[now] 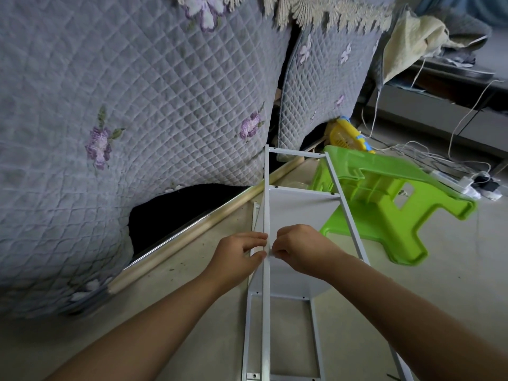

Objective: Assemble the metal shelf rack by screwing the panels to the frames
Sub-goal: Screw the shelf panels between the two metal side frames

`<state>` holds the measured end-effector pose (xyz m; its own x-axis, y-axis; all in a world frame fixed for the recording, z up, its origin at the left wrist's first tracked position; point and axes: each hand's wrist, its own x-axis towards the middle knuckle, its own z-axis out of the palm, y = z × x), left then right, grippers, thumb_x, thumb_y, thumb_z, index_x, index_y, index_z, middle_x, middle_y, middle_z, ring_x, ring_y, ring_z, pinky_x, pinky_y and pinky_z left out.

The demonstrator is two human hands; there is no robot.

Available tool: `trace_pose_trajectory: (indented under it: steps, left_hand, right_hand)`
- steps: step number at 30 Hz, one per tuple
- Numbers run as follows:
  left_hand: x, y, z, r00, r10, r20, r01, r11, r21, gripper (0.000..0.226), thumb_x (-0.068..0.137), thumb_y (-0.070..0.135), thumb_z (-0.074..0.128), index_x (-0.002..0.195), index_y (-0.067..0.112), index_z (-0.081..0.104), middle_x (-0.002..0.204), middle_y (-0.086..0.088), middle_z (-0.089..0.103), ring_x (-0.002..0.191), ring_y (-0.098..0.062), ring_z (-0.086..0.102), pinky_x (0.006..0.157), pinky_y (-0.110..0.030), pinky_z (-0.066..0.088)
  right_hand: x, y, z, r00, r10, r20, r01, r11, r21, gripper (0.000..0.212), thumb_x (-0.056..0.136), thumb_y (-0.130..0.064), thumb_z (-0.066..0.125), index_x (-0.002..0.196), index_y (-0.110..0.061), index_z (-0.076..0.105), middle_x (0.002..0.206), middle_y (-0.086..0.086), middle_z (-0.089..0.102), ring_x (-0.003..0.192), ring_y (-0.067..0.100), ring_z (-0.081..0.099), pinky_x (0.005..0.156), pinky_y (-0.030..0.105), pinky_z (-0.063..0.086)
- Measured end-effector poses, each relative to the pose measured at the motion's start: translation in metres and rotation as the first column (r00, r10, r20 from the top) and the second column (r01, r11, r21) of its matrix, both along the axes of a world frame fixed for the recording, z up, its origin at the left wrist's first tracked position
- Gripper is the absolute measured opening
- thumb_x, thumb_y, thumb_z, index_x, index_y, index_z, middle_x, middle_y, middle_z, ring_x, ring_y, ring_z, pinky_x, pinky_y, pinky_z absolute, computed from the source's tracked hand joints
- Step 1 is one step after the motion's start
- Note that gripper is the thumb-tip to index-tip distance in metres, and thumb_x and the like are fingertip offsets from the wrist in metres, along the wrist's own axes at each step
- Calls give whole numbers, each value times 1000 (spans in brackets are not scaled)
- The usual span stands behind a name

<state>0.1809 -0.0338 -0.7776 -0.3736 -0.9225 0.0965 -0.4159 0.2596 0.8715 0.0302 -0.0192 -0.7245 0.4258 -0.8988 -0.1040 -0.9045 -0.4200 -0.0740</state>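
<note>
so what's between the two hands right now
In the head view, the white frame upright runs between the left hand and the right hand; both sets of fingertips meet it from either side.

1. Whatever sits between the fingertips of the left hand (238, 253) and the right hand (298, 247) at the frame upright (265, 215) is too small to tell.
2. The rack's lower end runs off the bottom edge.
3. The green stool (384, 199) hides part of the yellow toy (343, 136) behind it.
</note>
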Motion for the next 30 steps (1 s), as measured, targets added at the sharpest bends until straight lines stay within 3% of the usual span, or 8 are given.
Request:
trace_pose_trajectory:
  steps: [5, 10, 12, 14, 17, 22, 25, 30]
  left_hand:
    - [-3, -2, 2, 998, 5, 69, -1, 999, -53, 29, 87, 4, 60, 115, 6, 65, 126, -1, 60, 119, -11, 53, 99, -13, 35]
    - [-16, 5, 15, 979, 123, 161, -72, 954, -291, 27, 86, 6, 53, 107, 3, 69, 114, -9, 66, 110, -22, 59, 90, -15, 35]
    - [-32, 15, 22, 981, 30, 190, 48, 918, -393, 32, 81, 12, 47, 98, 1, 71, 104, -13, 69, 98, -26, 65, 86, -21, 41]
    - [-58, 28, 23, 962, -118, 246, 226, 851, -475, 38, 77, 17, 42, 91, 0, 72, 97, -16, 69, 91, -26, 65, 79, -23, 47]
    - [-105, 53, 21, 890, -260, 375, 416, 801, -431, 53, 79, 31, 36, 105, -3, 67, 112, -20, 64, 108, -30, 61, 89, -34, 49]
    - [-157, 74, 15, 742, -260, 618, 505, 824, -259, 69, 89, 45, 28, 141, -1, 33, 152, -14, 24, 143, -24, 15, 114, -31, 10]
    - [-163, 73, 2, 682, -213, 700, 532, 801, -275, 59, 98, 38, 32, 145, 3, 25, 156, -12, 15, 145, -22, 6, 115, -31, 1]
    - [-162, 76, 2, 679, -215, 701, 536, 798, -274, 74, 81, 39, 17, 143, 1, 31, 155, -14, 18, 145, -23, 8, 116, -32, 2]
  right_hand:
    - [-24, 15, 7, 972, -139, 188, 138, 990, 17, 41, 87, -19, 62, 127, -14, 55, 110, 5, 60, 93, 18, 57, 81, 21, 38]
    - [-102, 72, 4, 870, -296, 394, 373, 918, -133, 18, 74, -8, 64, 90, -3, 71, 74, 9, 69, 64, 9, 54, 63, -1, 35]
    - [-134, 105, -10, 739, -488, 463, 585, 807, -82, 13, 80, -2, 65, 91, 0, 71, 78, 12, 69, 64, 9, 54, 62, -2, 36]
    - [-166, 139, -40, 602, -688, 405, 729, 681, 73, 17, 86, -3, 60, 99, 0, 70, 93, 11, 69, 75, 15, 55, 63, 6, 36]
    - [-199, 188, -101, 502, -854, 140, 804, 520, 287, 23, 92, -14, 53, 109, -7, 66, 108, 7, 67, 89, 17, 58, 75, 20, 38]
    - [-191, 242, -193, 548, -794, -262, 787, 384, 483, 37, 94, -39, 43, 119, -13, 54, 120, 7, 60, 108, 21, 57, 84, 26, 43]
    - [-170, 266, -235, 537, -763, -360, 787, 300, 539, 34, 96, -27, 34, 122, -9, 46, 124, 10, 56, 113, 25, 55, 91, 34, 44]
    - [-156, 285, -254, 448, -822, -351, 825, 229, 517, 31, 94, -13, 30, 123, -8, 40, 125, 11, 54, 114, 27, 54, 91, 33, 44]
